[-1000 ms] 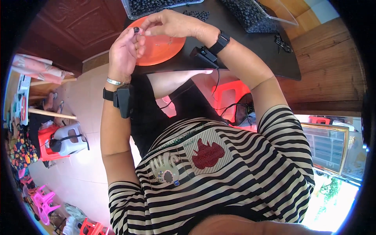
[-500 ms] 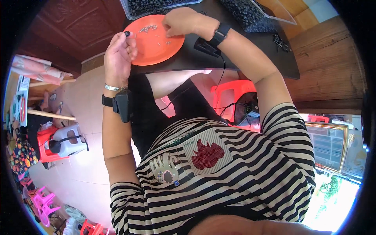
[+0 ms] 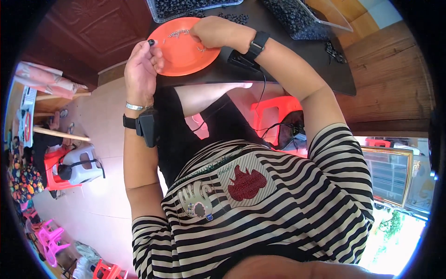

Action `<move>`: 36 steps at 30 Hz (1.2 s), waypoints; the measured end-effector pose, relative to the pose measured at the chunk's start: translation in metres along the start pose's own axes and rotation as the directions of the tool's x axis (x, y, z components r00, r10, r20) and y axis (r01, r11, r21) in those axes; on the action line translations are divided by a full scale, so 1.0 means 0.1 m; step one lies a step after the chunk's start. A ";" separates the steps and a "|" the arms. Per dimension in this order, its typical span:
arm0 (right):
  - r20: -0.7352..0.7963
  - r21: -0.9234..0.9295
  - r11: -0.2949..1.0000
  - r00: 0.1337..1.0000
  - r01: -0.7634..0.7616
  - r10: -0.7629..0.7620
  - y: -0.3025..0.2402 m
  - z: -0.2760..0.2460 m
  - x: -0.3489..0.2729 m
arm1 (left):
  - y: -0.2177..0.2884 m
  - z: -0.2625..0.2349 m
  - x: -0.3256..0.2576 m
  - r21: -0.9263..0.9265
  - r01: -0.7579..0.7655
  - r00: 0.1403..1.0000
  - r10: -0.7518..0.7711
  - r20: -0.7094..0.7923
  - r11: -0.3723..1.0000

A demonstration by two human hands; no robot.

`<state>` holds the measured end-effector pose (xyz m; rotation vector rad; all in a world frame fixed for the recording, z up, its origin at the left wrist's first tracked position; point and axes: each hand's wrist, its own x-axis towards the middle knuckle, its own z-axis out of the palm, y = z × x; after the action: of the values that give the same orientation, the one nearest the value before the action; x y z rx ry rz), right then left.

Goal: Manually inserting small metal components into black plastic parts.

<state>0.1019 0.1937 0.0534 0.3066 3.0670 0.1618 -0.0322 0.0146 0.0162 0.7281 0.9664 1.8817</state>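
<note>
My left hand (image 3: pixel 141 65) is at the left edge of an orange plate (image 3: pixel 183 60). Thumb and forefinger pinch a small round black plastic piece (image 3: pixel 151 42) there, and the other fingers curl loosely. Small silvery metal pieces (image 3: pixel 176 34) lie scattered on the plate, most of them toward its far side. My right hand (image 3: pixel 213 31) reaches over the plate's right part, its fingers bent down close to the metal pieces. Those fingertips are hidden behind the hand, so what they pinch does not show.
Beyond the plate stands a clear tray (image 3: pixel 186 9) of black pieces, with more loose black pieces (image 3: pixel 236 18) beside it. A larger clear bin (image 3: pixel 292 21) of them stands at the far right. A black box with a cable (image 3: pixel 242 59) lies by my right forearm.
My right hand has turned and dropped slightly toward the plate, uncovering loose black pieces behind it. My left hand keeps its pinch on the black piece, almost unmoved.
</note>
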 end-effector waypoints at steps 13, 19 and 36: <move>-0.328 0.935 0.193 0.934 0.298 0.144 -0.17 0.00 0.08 | -0.10 0.20 0.12 -0.077 0.111 0.992 -0.106 0.069 0.991; -0.450 0.877 0.300 0.861 0.376 0.238 -0.33 0.08 0.03 | -0.15 0.16 0.22 -0.144 -0.029 0.995 0.042 0.091 0.989; -0.498 0.856 0.329 0.804 0.398 0.324 -0.24 0.01 0.02 | -0.07 0.35 0.17 -0.214 0.006 0.998 0.008 0.063 0.977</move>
<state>0.0956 0.1710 0.0500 0.2050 3.2355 -2.0704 -0.0093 0.0432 0.0304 0.6548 0.7098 1.9161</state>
